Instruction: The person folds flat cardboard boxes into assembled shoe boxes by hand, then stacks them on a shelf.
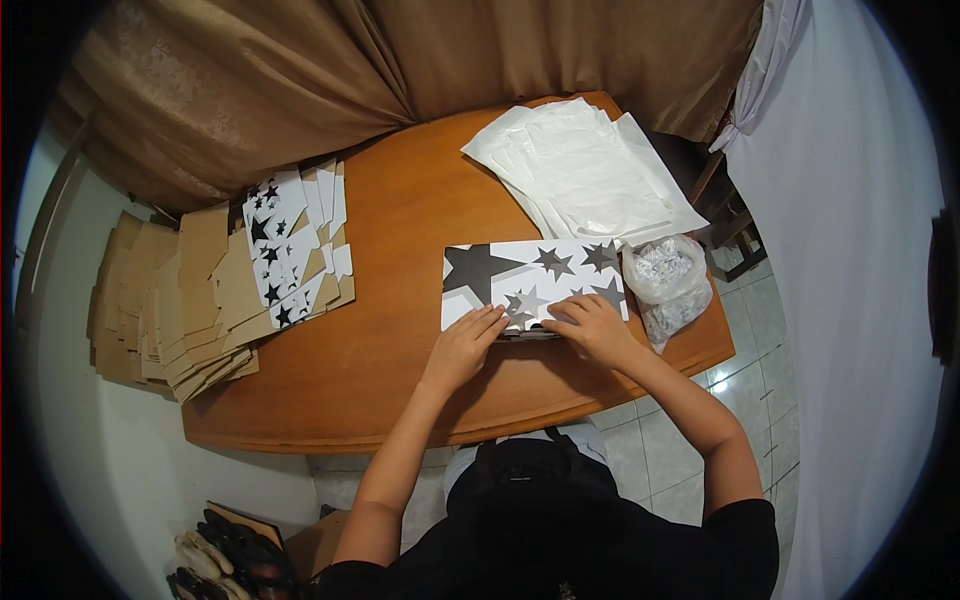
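A white cardboard box (505,290) printed with black and grey stars lies in front of me on the wooden table, its lid down. My left hand (467,346) grips its near edge left of the middle, fingers together on top. On the same edge, further right, my right hand (592,328) holds the box with its fingers over the lid and the thumb near the front. A narrow dark gap shows along the front edge between the hands. The undersides of both hands are hidden.
Flat brown cardboard blanks (200,290) are stacked at the table's left, several star-printed pieces (275,245) on top. White plastic mailer bags (590,165) lie at the far right. A clear bag of silvery contents (668,280) sits right of the box. Brown curtains (480,60) border the far edge.
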Tool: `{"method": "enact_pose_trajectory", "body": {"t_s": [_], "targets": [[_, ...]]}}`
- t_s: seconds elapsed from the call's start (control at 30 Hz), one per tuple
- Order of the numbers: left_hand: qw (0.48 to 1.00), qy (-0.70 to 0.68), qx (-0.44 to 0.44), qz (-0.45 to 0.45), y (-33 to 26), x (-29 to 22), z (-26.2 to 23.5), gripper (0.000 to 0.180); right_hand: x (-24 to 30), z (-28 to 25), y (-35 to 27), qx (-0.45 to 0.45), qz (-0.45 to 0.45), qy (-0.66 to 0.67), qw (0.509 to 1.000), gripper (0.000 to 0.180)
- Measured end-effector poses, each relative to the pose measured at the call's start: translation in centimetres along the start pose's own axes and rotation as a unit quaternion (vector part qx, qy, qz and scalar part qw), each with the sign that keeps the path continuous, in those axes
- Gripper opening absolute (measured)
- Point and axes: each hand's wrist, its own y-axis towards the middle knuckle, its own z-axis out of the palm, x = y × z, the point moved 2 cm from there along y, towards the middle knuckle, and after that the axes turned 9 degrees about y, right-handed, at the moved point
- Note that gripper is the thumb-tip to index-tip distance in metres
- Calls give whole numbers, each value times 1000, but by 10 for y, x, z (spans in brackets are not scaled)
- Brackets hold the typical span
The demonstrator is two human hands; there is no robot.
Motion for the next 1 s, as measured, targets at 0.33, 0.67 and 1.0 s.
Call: {"method": "enact_pose_trajectory", "body": {"t_s": [0.33, 0.67, 1.0], "targets": [[998, -37, -55, -9, -9, -1, 5, 21, 11, 17, -14, -46, 77, 67, 994, 29], [998, -33, -57, -24, 1, -20, 14, 21, 22, 38, -16, -100, 92, 42, 990, 17], [993, -57, -91, -44, 6, -34, 32, 13, 16, 37, -20, -90, -9, -11, 996, 21]]}}
